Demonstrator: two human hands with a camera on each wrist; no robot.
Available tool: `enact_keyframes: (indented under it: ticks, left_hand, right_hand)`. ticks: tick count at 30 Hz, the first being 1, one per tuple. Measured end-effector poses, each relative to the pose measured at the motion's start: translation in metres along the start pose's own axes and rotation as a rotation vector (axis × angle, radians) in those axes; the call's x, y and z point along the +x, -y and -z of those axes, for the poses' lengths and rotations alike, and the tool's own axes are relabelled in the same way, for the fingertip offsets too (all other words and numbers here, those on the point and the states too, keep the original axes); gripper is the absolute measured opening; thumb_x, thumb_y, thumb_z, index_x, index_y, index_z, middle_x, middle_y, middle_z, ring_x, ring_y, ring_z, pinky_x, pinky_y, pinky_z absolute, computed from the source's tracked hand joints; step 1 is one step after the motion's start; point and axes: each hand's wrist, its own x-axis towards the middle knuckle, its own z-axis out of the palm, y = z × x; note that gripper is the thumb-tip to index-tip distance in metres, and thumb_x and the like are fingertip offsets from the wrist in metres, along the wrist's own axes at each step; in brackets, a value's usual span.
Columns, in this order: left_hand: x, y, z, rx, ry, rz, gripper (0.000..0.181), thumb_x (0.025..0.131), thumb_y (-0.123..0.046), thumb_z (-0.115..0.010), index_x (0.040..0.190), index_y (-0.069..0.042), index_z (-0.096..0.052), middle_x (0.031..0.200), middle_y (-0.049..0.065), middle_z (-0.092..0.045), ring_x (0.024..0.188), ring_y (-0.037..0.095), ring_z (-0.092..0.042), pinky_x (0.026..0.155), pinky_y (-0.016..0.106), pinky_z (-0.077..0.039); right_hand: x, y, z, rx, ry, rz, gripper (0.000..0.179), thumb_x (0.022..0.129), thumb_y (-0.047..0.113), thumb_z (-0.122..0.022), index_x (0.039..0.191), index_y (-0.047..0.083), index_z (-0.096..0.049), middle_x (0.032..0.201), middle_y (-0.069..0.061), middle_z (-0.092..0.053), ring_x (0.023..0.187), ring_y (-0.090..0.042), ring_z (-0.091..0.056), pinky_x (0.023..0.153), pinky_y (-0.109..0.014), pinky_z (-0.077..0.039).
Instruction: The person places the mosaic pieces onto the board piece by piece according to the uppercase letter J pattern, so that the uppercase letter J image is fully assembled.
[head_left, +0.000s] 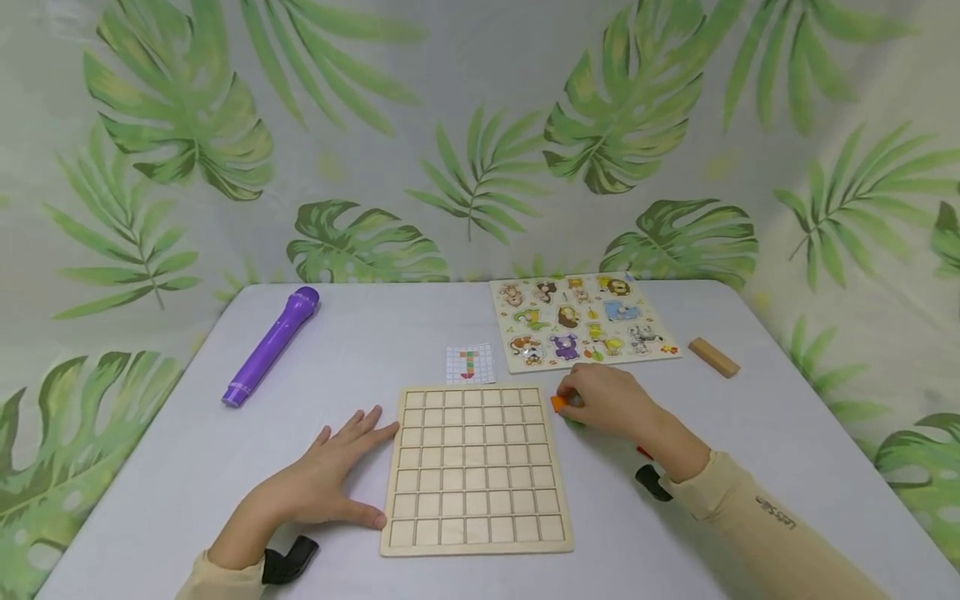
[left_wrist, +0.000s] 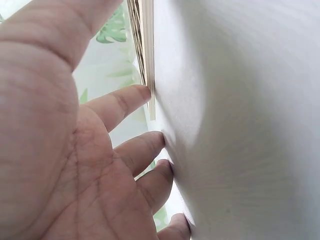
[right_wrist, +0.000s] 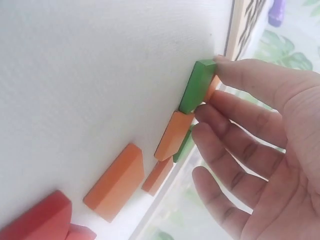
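A wooden grid board lies flat on the white table. Fingers spread, my left hand steadies its left side, the thumb and index finger touching the edge. Beyond the board's upper right corner, my right hand pinches a small orange block between thumb and index finger. The right wrist view shows that orange block mostly hidden behind a green block. Close to these fingers lie more orange blocks and another green block. Red blocks are nearer the wrist.
A pattern card with a coloured figure lies just behind the grid board. Farther back right is an animal puzzle board, with a plain wooden bar beside it. A purple toy microphone lies at the left.
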Motion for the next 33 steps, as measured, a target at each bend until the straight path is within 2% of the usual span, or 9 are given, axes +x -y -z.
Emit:
enact_keyframes:
  ticks: [7, 12, 17, 21, 24, 33]
  left_hand:
    - [0.002, 0.0, 0.001, 0.037, -0.003, -0.007, 0.122, 0.071, -0.069, -0.089, 0.169, -0.018, -0.037, 0.179, 0.022, -0.019, 0.164, 0.054, -0.014, 0.122, 0.085, -0.008]
    - [0.003, -0.001, 0.001, 0.044, -0.009, -0.007, 0.121, 0.072, -0.069, -0.089, 0.169, -0.019, -0.037, 0.179, 0.02, -0.019, 0.165, 0.053, -0.013, 0.122, 0.085, -0.007]
    - [0.002, -0.002, 0.0, 0.047, -0.005, 0.005, 0.122, 0.07, -0.068, -0.091, 0.168, -0.018, -0.038, 0.179, 0.021, -0.02, 0.164, 0.054, -0.015, 0.122, 0.085, -0.009]
    - [0.0, -0.002, 0.0, 0.046, -0.009, 0.012, 0.122, 0.07, -0.067, -0.091, 0.168, -0.017, -0.039, 0.179, 0.021, -0.02, 0.164, 0.054, -0.015, 0.122, 0.085, -0.009]
    - [0.0, -0.001, 0.0, 0.045, -0.013, 0.01, 0.122, 0.07, -0.067, -0.091, 0.168, -0.017, -0.039, 0.179, 0.022, -0.02, 0.164, 0.054, -0.014, 0.121, 0.086, -0.008]
    - [0.002, -0.004, 0.0, 0.031, -0.014, 0.016, 0.122, 0.068, -0.065, -0.093, 0.167, -0.016, -0.04, 0.178, 0.022, -0.021, 0.164, 0.054, -0.015, 0.119, 0.088, -0.008]
  right_hand:
    - [0.002, -0.003, 0.001, -0.022, -0.02, 0.015, 0.015, 0.094, 0.027, -0.084, 0.102, 0.014, -0.082, 0.095, 0.001, -0.071, 0.076, -0.009, -0.059, 0.063, -0.027, -0.05]
    - [0.004, -0.007, 0.007, 0.004, -0.008, -0.003, 0.017, 0.095, 0.031, -0.084, 0.099, 0.015, -0.082, 0.093, 0.003, -0.073, 0.071, -0.008, -0.058, 0.06, -0.026, -0.049]
    - [0.007, -0.005, 0.011, 0.034, 0.013, 0.002, 0.021, 0.095, 0.033, -0.083, 0.101, 0.014, -0.081, 0.092, 0.003, -0.077, 0.073, -0.008, -0.062, 0.065, -0.029, -0.055]
    - [0.013, 0.005, 0.015, 0.045, 0.01, 0.037, 0.02, 0.097, 0.034, -0.081, 0.102, 0.014, -0.08, 0.097, 0.002, -0.078, 0.083, -0.011, -0.068, 0.076, -0.035, -0.06]
    - [0.019, 0.017, 0.017, 0.059, 0.01, 0.065, 0.02, 0.097, 0.034, -0.081, 0.101, 0.015, -0.08, 0.098, 0.002, -0.079, 0.088, -0.014, -0.071, 0.079, -0.037, -0.061]
    - [0.037, 0.06, 0.015, 0.101, 0.036, 0.15, 0.018, 0.098, 0.031, -0.08, 0.102, 0.013, -0.079, 0.095, 0.001, -0.077, 0.084, -0.013, -0.066, 0.076, -0.03, -0.058]
